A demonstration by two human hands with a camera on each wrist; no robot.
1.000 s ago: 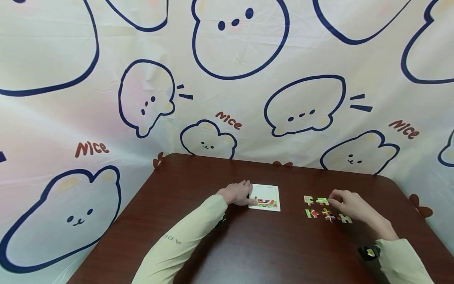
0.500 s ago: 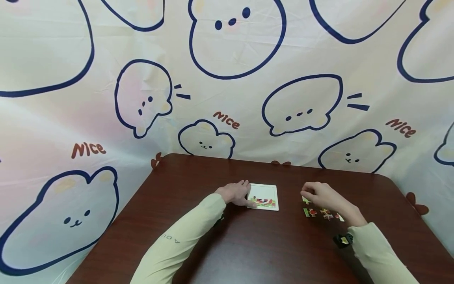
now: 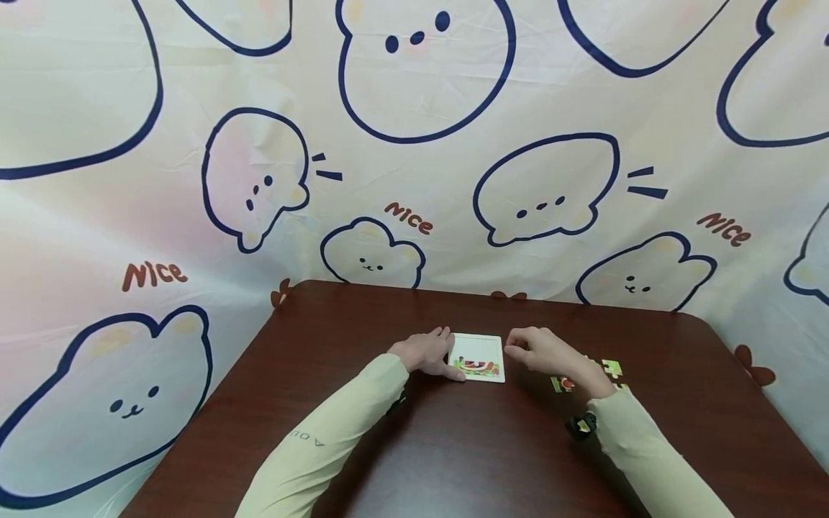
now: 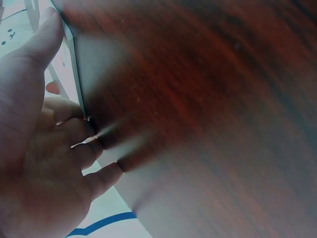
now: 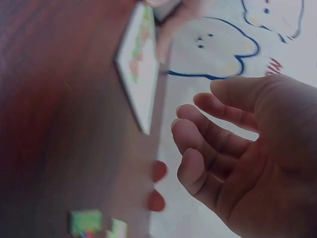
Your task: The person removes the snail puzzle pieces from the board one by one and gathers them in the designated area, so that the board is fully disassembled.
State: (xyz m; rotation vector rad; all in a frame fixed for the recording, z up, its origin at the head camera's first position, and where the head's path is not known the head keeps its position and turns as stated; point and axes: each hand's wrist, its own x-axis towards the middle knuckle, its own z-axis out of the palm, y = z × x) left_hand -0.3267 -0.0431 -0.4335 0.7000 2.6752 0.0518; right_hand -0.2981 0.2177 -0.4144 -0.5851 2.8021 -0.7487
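A white-framed jigsaw puzzle board (image 3: 476, 345) lies on the table, with colourful pieces along its near part and a white upper area. My left hand (image 3: 422, 352) holds the board's left side, thumb at the near corner and fingers at the far-left edge. In the left wrist view the left fingers (image 4: 77, 131) are bent against the table. Just right of the board hovers my right hand (image 3: 540, 349), its fingers loosely bent. The right wrist view shows thumb and forefinger tips close together, with no piece visible at them. Loose jigsaw pieces (image 3: 612, 368) lie right of the board, partly hidden by the right arm.
The dark brown wooden table (image 3: 414, 446) stands against a pale cloth (image 3: 414, 173) printed with blue-outlined bears and the word Nice. A black device (image 3: 581, 426) sits on the right wrist at the sleeve's edge.
My right hand has moved left from the loose pieces to the board's right side, its arm now covering some of them. My left hand stays on the board; the view has shifted slightly.
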